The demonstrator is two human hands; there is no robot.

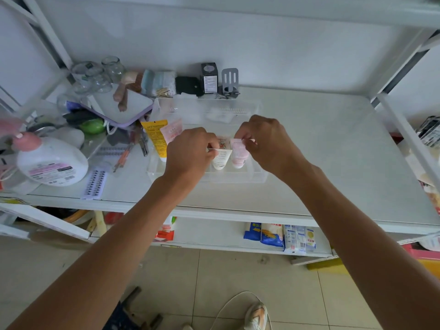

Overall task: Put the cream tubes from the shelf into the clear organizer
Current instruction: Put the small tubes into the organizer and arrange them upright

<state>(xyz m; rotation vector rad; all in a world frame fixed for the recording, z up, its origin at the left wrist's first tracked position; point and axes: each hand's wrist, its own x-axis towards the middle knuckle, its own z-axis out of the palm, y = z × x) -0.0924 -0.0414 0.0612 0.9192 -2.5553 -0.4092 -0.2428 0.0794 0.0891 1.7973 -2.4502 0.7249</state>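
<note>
The clear organizer (258, 177) sits in the middle of the white shelf (333, 163). Inside it, my left hand (188, 153) pinches the crimped end of a white cream tube (221, 159). Right beside it, my right hand (264, 141) pinches the top of a pink cream tube (238, 156). Both tubes hang cap down, touching each other, near the organizer's front wall. A yellow hand cream tube (157, 138) and a pale pink tube (172, 131) lean at the organizer's left end. A further tube behind my fingers is mostly hidden.
Clutter crowds the shelf's left side: a white pump bottle (52, 160), a lavender-framed mirror (121, 108), glass jars (97, 75), lash trays (94, 184). A black box (209, 77) and grey holder (229, 82) stand behind the organizer. Packets (281, 236) fill the lower shelf.
</note>
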